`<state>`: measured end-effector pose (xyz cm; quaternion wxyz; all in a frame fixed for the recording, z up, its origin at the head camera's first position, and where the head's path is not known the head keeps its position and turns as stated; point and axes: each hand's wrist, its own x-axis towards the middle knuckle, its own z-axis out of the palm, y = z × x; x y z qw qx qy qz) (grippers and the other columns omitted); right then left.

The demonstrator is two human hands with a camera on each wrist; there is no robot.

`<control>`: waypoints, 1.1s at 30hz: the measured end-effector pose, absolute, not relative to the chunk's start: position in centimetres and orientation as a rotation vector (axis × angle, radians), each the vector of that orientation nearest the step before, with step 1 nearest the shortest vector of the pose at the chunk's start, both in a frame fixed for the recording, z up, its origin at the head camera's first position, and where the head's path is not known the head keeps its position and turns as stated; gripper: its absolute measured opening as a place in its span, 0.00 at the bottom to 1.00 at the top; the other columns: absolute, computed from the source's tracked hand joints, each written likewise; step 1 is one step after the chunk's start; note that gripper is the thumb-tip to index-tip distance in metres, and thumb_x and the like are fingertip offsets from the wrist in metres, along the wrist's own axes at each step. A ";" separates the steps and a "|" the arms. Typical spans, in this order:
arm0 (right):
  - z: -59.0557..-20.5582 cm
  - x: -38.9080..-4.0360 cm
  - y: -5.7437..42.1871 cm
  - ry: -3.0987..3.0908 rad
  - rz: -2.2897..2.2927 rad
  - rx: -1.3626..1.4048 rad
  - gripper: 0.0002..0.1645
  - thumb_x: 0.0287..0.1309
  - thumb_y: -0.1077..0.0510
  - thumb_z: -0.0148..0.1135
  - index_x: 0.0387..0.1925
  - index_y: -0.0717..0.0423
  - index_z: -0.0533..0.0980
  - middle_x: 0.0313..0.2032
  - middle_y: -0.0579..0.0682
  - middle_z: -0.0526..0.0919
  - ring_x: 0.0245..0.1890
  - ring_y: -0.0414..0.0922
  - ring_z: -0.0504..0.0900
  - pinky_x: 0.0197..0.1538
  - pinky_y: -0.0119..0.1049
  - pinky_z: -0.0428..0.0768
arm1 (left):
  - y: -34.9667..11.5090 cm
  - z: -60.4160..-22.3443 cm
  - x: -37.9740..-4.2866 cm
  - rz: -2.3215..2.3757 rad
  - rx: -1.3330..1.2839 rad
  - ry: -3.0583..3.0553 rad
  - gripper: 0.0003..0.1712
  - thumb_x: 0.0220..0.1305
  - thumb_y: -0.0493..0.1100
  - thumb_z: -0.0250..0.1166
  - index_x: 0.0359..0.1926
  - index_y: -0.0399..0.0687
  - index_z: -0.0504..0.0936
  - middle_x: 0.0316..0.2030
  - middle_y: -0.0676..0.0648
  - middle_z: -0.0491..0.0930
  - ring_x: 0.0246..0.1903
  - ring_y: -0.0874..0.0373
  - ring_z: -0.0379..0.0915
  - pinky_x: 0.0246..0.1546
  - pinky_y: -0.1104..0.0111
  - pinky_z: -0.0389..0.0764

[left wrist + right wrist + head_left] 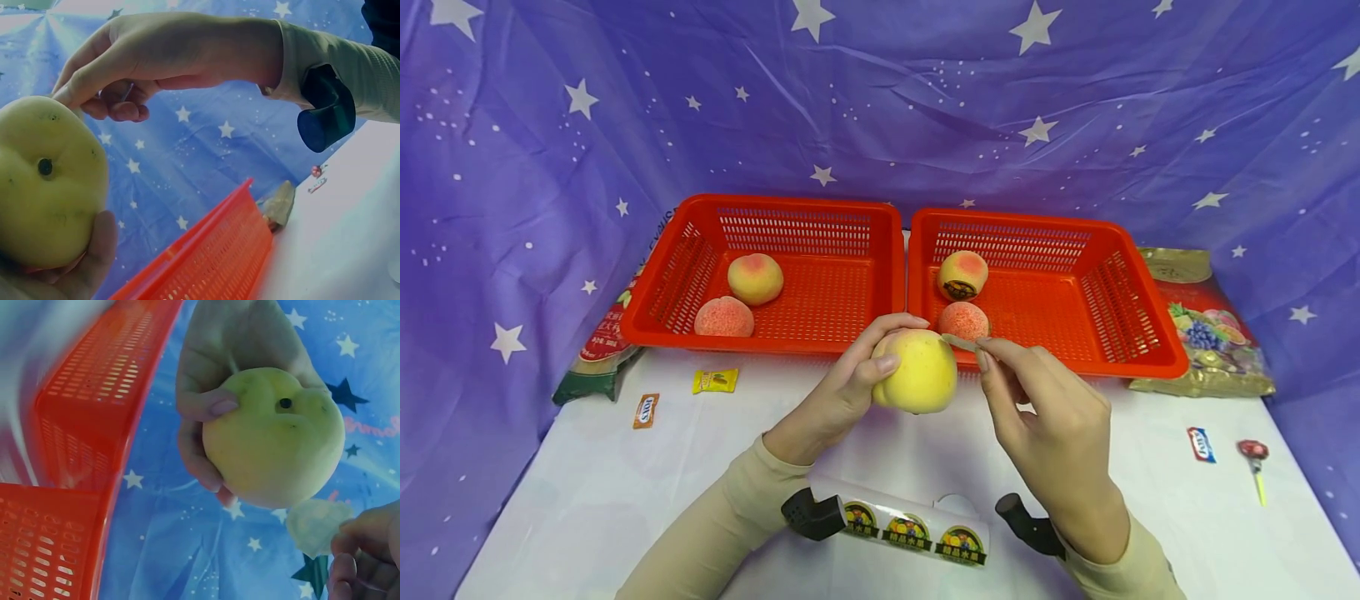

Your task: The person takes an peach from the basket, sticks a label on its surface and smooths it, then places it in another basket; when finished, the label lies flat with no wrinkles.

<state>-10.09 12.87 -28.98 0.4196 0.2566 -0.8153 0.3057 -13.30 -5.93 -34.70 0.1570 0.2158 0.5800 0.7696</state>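
Note:
My left hand (850,379) grips a yellow peach (917,372) above the table, its thumb over the near side. In the right wrist view, the small dark hole of this peach (275,440) shows on its dimpled end. Between thumb and fingers, my right hand (1052,417) pinches a thin, pale sticker (317,526), its plain back showing. The sticker's edge is right beside the peach. Below the hands lies a strip of round-topped fruit stickers (910,533) with dark banners on a white backing.
Two red baskets stand behind: the left basket (820,343) and the right basket (1075,367), each with two peaches. Bags flank them: one at left (598,358), one at right (1217,333). Wrapped candies (715,381) and a lollipop (1253,452) lie on the table.

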 end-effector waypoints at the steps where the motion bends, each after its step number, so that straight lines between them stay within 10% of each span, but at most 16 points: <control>1: -29.0 -10.1 12.9 -2.042 0.763 0.638 0.07 0.48 0.61 0.61 0.30 0.59 0.81 0.15 0.44 0.73 0.15 0.37 0.68 0.23 0.25 0.68 | -5.9 -34.7 -13.3 2.202 0.617 1.659 0.26 0.56 0.49 0.45 0.57 0.52 0.61 0.53 0.44 0.66 0.44 0.49 0.70 0.38 0.59 0.72; 33: -28.8 -9.0 11.6 -2.066 0.659 0.895 0.13 0.53 0.55 0.60 0.36 0.60 0.80 0.17 0.44 0.77 0.13 0.34 0.67 0.16 0.23 0.65 | -6.0 -34.6 -13.1 2.262 0.574 1.586 0.25 0.58 0.48 0.41 0.58 0.52 0.59 0.51 0.42 0.66 0.35 0.50 0.73 0.30 0.60 0.76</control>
